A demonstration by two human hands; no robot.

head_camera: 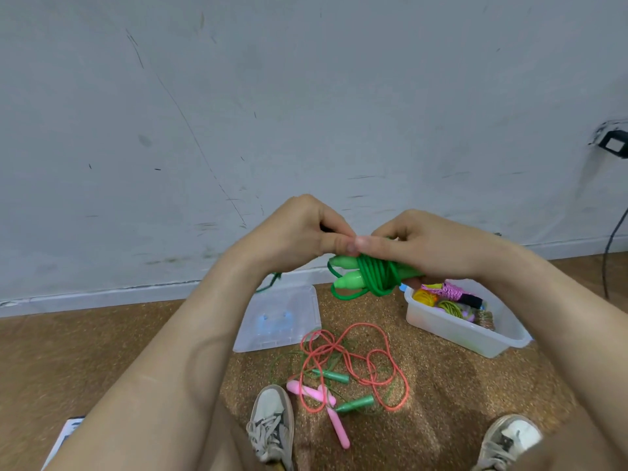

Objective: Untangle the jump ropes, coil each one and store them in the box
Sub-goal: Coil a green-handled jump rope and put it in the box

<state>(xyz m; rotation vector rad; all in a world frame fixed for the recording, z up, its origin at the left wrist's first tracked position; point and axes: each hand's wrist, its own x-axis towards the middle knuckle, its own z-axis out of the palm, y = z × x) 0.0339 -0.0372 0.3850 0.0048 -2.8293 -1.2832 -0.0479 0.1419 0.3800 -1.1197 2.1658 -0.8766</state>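
The coiled green jump rope (372,278) is held above the floor (119,334), gripped by the right hand (424,248), fingers curled round it, its cord pinched by the left hand (299,232). The box (452,329) is seen just beyond, the red rope (356,360) tangled below.

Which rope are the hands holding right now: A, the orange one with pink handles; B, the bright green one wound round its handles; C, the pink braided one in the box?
B: the left hand and right hand hold the bright green rope, cord wound round its handles; the orange rope lies on the floor.
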